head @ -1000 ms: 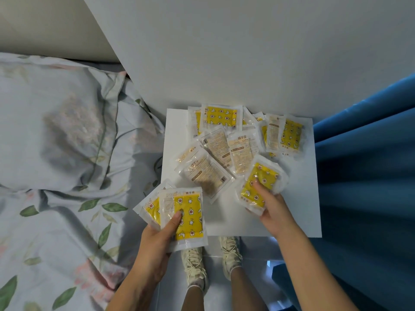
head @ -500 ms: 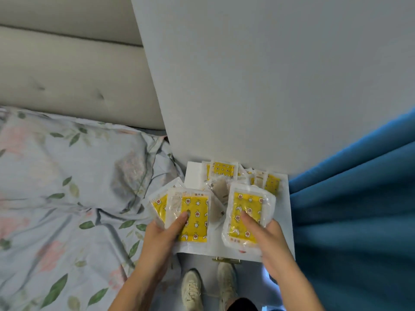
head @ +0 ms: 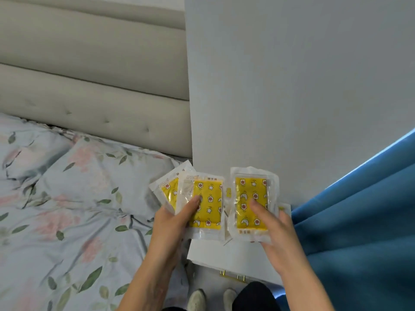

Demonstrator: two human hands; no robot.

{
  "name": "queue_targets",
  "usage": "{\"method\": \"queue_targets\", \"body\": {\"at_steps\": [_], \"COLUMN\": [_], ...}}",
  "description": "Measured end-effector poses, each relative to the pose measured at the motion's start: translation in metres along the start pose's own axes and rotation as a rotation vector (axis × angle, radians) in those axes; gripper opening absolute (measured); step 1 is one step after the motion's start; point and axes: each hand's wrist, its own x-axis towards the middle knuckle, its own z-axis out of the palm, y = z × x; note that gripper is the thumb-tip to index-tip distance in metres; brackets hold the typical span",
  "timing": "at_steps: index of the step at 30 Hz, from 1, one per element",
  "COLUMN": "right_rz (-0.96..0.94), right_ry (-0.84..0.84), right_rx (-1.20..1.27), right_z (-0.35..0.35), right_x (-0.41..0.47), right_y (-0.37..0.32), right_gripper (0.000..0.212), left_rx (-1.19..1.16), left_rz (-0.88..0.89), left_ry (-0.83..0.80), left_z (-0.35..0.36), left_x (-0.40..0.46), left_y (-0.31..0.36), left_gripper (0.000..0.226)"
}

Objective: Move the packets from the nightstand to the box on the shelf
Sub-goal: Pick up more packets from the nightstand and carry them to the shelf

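Observation:
My left hand (head: 174, 223) grips two overlapping clear packets with yellow star-patterned pads, the front packet (head: 207, 206) under my thumb and a second packet (head: 167, 189) fanned out behind it. My right hand (head: 275, 225) holds another yellow packet (head: 251, 198), thumb pressed on its face. Both sets are raised above the white nightstand (head: 224, 254), whose top they mostly hide. One packet corner (head: 284, 208) shows on the nightstand by my right hand. No box or shelf is in view.
A bed with floral bedding (head: 74, 209) and a padded beige headboard (head: 94, 86) fills the left. A pale wall (head: 292, 86) rises behind the nightstand. A blue curtain (head: 363, 221) hangs on the right. My shoes (head: 197, 299) stand below the nightstand's gold handle (head: 232, 276).
My right hand picked a yellow packet off the nightstand and lifted it. Both hands rose with their packets while my view tilted upward, hiding the remaining packets.

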Motion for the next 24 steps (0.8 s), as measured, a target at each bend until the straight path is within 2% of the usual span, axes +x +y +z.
{"method": "queue_targets", "body": {"at_steps": [3,7,9,11,15,24], "right_rz": [0.018,0.035,0.038,0.022,0.057,0.216], "right_ry": [-0.050,-0.124,-0.163,-0.217,-0.297,-0.732], "right_rx": [-0.008,-0.105,-0.146,-0.163,-0.178,-0.309], "right_z": [0.007,0.012,0.011,0.009,0.004,0.033], "right_x": [-0.006,-0.007,-0.007,-0.009,-0.011,-0.050], "right_y": [-0.010,-0.025,-0.034,-0.042,-0.044,-0.011], "right_gripper": [0.049,0.076,0.072,0.078,0.057,0.039], "left_rx": [-0.027,-0.044,-0.079,-0.119,-0.148,-0.324], "left_rz": [0.036,0.108,0.138,0.172,0.222,0.341], "left_ry": [0.052,0.152,0.216,0.278,0.405,0.875], "left_z": [0.003,0.007,0.011,0.015,0.019,0.002], "left_x": [-0.019,-0.040,-0.051,-0.063,-0.085,-0.194], "left_y": [0.008,0.012,0.012,0.011,0.004,-0.041], "left_gripper": [0.026,0.024,0.022,0.020,0.019,0.023]}}
